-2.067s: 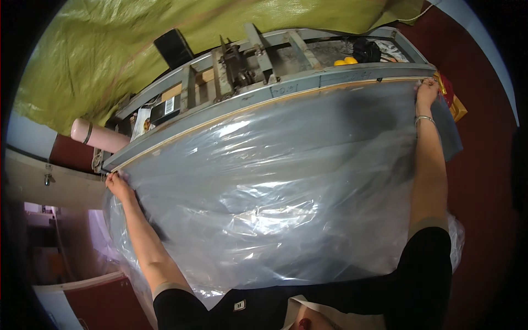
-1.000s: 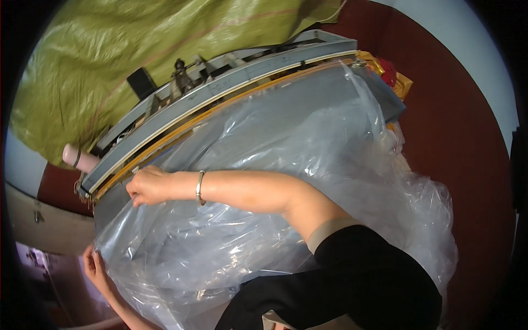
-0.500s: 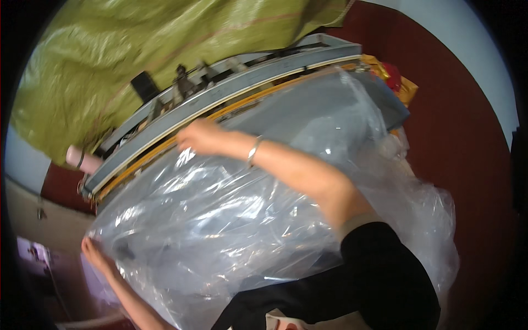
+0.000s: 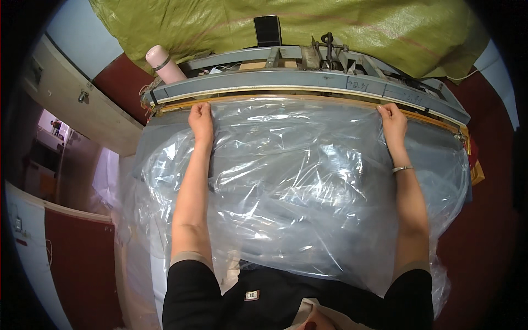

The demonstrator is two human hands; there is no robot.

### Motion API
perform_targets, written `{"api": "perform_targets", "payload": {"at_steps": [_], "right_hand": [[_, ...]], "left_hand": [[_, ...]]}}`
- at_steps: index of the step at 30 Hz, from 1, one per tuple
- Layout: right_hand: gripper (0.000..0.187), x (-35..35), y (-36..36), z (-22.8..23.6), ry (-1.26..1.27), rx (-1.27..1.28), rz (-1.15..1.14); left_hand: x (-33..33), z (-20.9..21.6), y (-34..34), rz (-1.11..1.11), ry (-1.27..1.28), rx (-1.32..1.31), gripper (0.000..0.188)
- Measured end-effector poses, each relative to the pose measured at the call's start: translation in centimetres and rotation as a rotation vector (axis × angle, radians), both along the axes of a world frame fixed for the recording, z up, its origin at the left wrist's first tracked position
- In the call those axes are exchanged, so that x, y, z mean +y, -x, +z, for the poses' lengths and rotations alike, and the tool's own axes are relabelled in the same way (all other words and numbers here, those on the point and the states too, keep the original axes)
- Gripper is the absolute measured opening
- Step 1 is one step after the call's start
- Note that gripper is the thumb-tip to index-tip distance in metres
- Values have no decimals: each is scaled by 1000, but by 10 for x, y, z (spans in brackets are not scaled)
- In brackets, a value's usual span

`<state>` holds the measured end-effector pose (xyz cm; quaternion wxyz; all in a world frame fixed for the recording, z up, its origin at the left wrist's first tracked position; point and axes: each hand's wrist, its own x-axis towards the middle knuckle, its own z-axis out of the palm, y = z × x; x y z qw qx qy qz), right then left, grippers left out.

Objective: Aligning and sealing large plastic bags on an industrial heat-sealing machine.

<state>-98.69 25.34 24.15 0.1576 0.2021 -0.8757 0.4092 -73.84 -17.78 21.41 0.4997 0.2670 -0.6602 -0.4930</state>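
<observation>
A large sheet of clear plastic film (image 4: 297, 165) is spread across the grey work table in front of me, wrinkled and shiny. My left hand (image 4: 201, 120) pinches its far edge at the left, close to the long orange strip (image 4: 297, 98) of the machine. At the right, my right hand (image 4: 393, 122), with a bracelet on the wrist, pinches the same edge, so the film stretches fairly straight between the two hands. Behind that edge runs a long grey metal sealing-type frame (image 4: 264, 82). Loose film hangs over the table's sides and reaches my body.
A pink bottle (image 4: 165, 64) leans at the frame's left end. Beside the middle stands a black upright plate (image 4: 268, 31), with a metal clamp (image 4: 329, 50) to its right. A green tarp (image 4: 374, 27) drapes behind. At the left is an open doorway with a door (image 4: 82, 93).
My view has turned leftward and levelled. My left hand has come up from the film's lower left to its far edge; my right hand is now at the right part of that edge.
</observation>
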Motion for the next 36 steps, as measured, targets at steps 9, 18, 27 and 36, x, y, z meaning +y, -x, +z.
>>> {"api": "perform_targets", "payload": {"at_steps": [9, 18, 27, 36], "right_hand": [[21, -14, 5, -12, 218, 120, -145], [15, -10, 8, -13, 361, 122, -42], [15, -75, -77, 62, 174, 441, 244], [24, -226, -200, 104, 88, 394, 850]], "left_hand": [[-1, 0, 18, 128, 48, -73, 19], [-2, 5, 12, 86, -74, 41, 12], [22, 51, -44, -273, 4, 78, 10], [66, 121, -141, -284, 147, 111, 13]]}}
